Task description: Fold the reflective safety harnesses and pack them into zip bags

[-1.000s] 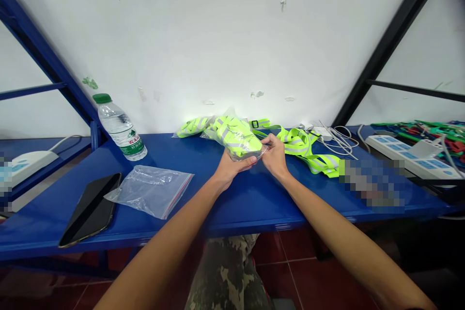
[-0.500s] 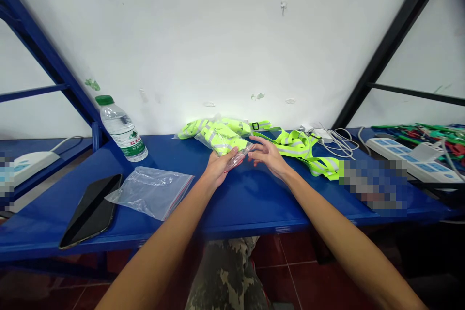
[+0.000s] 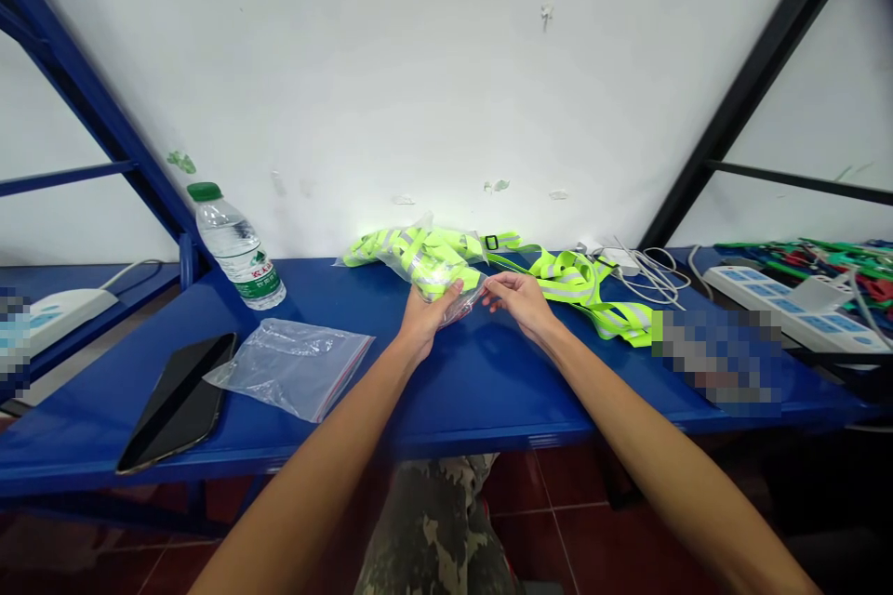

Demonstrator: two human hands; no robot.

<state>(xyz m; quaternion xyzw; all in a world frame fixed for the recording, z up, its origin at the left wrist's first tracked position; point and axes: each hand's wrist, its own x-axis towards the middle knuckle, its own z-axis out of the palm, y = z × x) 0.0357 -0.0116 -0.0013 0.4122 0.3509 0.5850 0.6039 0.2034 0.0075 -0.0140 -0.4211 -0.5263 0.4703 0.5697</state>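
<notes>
- Clear plastic bag (image 3: 461, 304): thin, wrinkled and shiny, held at a tilt, with a reddish tint along its near edge; right of the water bottle (image 3: 241, 249) and well apart from it.
- Reflective strapping (image 3: 441, 258): neon yellow-green with silver-grey bands, bundled in overlapping folds inside the bag, likewise right of the water bottle.

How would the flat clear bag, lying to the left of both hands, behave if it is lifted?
The flat clear bag is probably very light, since nothing shows inside. Its thin, wrinkled film would likely flop, and its glossy surface may feel slippery.
</notes>
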